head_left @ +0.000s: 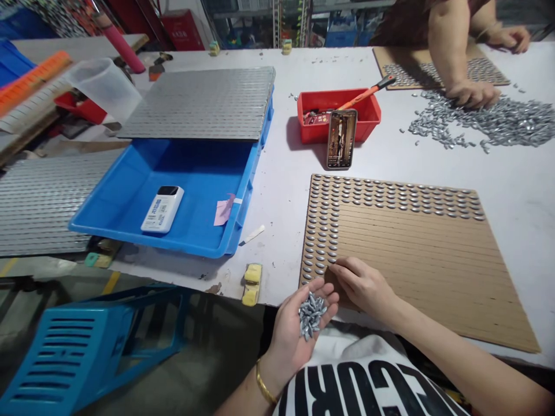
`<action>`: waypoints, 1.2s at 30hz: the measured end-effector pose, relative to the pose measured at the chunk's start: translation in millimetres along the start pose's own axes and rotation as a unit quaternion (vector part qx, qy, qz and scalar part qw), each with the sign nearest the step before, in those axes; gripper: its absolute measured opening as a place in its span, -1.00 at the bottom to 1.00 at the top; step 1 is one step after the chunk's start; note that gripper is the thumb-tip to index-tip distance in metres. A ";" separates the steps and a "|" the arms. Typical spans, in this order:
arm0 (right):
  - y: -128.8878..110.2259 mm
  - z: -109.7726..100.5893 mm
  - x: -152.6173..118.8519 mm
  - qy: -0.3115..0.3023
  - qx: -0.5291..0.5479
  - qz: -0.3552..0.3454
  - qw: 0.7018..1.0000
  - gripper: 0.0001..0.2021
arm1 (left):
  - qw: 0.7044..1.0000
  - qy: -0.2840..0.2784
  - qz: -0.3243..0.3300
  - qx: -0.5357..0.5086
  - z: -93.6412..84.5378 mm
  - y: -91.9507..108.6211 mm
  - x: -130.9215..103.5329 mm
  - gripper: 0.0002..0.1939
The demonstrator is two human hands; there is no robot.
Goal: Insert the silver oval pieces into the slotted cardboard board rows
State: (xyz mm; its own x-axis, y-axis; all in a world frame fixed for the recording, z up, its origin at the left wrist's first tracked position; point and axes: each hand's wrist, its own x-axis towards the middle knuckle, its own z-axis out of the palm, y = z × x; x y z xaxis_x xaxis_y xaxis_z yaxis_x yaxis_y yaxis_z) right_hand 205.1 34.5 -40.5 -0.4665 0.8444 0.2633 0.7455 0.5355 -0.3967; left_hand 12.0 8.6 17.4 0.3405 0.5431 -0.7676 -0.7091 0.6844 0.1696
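Observation:
My left hand is palm up and cupped, with a heap of small silver spindle-shaped metal pieces in it. It sits at the front left corner of a brown grooved board. Over that board's left side, my right hand has its fingertips pinched together beside the third column of metal pieces. Whatever lies between those fingertips is hidden. Similar pieces fill several rows along the board's far edge and columns down its left edge.
A blue tray stands left, holding a white power bank, partly covered by a filled board. A phone leans on a red bin. Across the table, another person's hand touches loose metal pieces. A blue stool stands lower left.

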 end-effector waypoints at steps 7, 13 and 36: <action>-1.9 -3.1 0.9 -0.021 -0.006 -0.004 1.000 -0.79 | 1.000 -0.009 0.011 0.001 -1.0 1.1 -1.2 -0.66; -2.1 -1.2 0.5 -0.003 0.007 -0.003 1.000 -0.75 | 1.000 -0.002 0.005 -0.015 2.8 0.8 1.3 -0.67; -38.8 -46.8 10.0 -0.019 0.240 0.028 0.970 -0.85 | 0.999 -0.039 0.013 0.026 11.8 -13.5 0.1 -0.76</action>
State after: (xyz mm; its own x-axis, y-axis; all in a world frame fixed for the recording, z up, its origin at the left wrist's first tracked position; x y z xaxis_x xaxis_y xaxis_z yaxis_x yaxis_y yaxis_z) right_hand 193.9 21.7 18.7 -0.4558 0.8672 0.2003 0.4664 0.4244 -0.7761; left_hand 28.9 5.1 22.3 0.3717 0.5956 -0.7121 -0.6854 0.6934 0.2222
